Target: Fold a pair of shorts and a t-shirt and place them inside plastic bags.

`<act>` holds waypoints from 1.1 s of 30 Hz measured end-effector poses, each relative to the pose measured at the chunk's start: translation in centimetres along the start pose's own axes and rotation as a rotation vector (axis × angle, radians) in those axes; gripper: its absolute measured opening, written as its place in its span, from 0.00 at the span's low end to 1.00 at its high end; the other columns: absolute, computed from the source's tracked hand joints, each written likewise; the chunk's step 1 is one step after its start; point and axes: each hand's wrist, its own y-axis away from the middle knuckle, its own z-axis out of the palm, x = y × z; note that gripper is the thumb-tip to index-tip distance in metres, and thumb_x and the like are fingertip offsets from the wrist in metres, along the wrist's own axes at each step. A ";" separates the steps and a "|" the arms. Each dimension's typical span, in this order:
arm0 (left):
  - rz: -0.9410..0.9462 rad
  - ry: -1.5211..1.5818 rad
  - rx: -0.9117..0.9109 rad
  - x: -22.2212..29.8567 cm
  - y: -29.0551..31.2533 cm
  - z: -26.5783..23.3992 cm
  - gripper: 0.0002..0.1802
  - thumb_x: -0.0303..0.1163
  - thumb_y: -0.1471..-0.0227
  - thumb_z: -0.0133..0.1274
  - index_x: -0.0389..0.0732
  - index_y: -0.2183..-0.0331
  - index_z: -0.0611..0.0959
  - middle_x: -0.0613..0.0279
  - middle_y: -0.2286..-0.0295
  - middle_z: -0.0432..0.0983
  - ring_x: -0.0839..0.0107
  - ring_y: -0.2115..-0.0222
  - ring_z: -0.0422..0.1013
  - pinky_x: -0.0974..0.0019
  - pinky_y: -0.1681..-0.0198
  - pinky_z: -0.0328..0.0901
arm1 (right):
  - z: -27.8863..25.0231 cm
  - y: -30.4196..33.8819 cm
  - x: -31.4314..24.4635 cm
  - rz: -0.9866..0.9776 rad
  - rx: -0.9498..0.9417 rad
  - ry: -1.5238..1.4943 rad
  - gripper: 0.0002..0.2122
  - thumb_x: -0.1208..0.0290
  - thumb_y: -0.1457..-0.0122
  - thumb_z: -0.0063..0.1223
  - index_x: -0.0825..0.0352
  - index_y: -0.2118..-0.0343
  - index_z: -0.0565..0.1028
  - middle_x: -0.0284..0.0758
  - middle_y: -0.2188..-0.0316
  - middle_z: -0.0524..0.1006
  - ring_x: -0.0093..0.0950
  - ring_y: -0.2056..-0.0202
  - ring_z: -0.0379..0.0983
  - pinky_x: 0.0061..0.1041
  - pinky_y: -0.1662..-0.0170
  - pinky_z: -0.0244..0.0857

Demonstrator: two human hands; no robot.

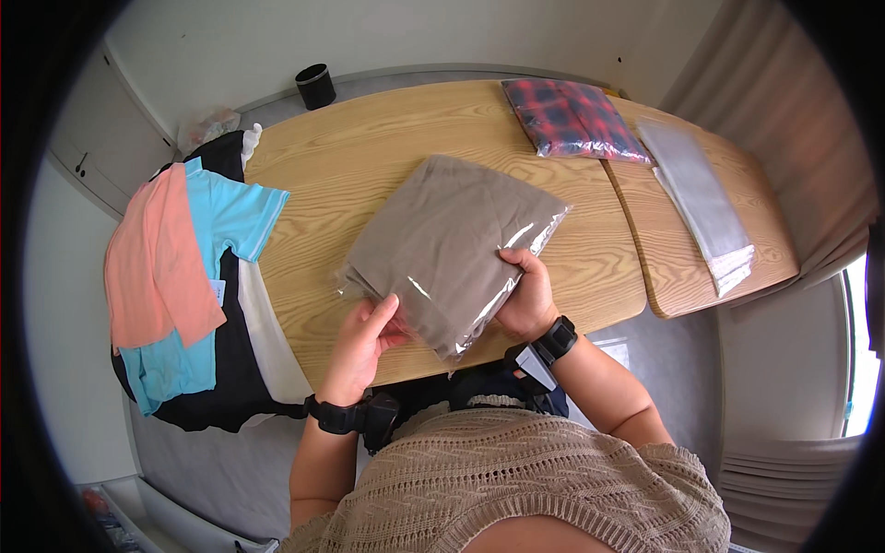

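Note:
A folded grey-brown garment in a clear plastic bag (452, 240) is held between my two hands over the near part of the wooden table. My left hand (361, 341) grips its near left edge, thumb on top and fingers underneath. On the near right edge my right hand (527, 300) is closed, its thumb pressed on the plastic and its other fingers mostly hidden below. Light glints off the loose clear film along the right side and near corner. The bag lies tilted, one corner toward me.
Clothes in salmon (166, 263), light blue (235, 217), black and white are piled on the table's left end. A bagged red-and-navy plaid garment (576, 120) lies at the far right, beside a stack of clear plastic bags (696, 198). A black bin (316, 88) stands behind the table.

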 end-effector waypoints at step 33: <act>0.069 -0.124 -0.348 7.4 -5.8 9.5 0.12 0.44 0.46 0.52 0.45 0.68 0.77 0.72 0.73 0.72 0.79 0.71 0.70 0.73 0.69 0.65 | 1.9 3.6 -9.6 -0.313 -0.397 -0.186 0.26 0.66 0.55 0.43 0.66 0.49 0.67 0.40 0.52 0.72 0.39 0.51 0.68 0.41 0.45 0.57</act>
